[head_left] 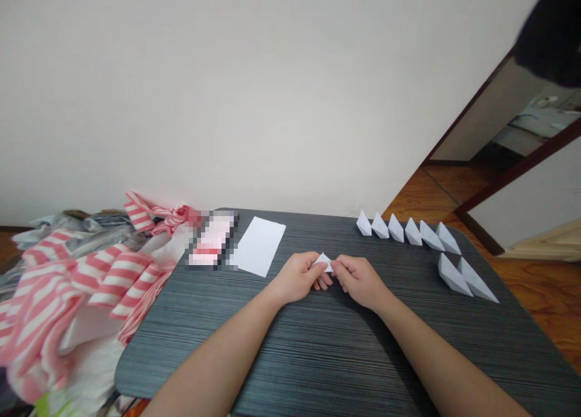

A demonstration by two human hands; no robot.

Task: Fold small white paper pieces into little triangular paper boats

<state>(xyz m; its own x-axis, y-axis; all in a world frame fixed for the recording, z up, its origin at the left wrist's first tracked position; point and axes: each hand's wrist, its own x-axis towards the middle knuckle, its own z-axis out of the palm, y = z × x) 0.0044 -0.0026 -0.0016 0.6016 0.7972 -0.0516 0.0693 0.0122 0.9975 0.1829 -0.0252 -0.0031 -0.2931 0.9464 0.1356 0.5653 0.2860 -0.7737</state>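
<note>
A small folded piece of white paper is held between both hands over the middle of the dark table. My left hand pinches its left side with the thumb on top and the fingers curled beneath. At its right corner, the thumb and fingertips of my right hand press together on it. Only a pale triangular part of the paper shows; the fingers cover the rest. To the left of my hands lies a stack or sheet of white paper.
Several folded white paper boats stand in a row at the back right, with two more paper boats before them on the table. A pixelated phone-like object lies at the left. Red-and-white striped cloth is heaped beside the table.
</note>
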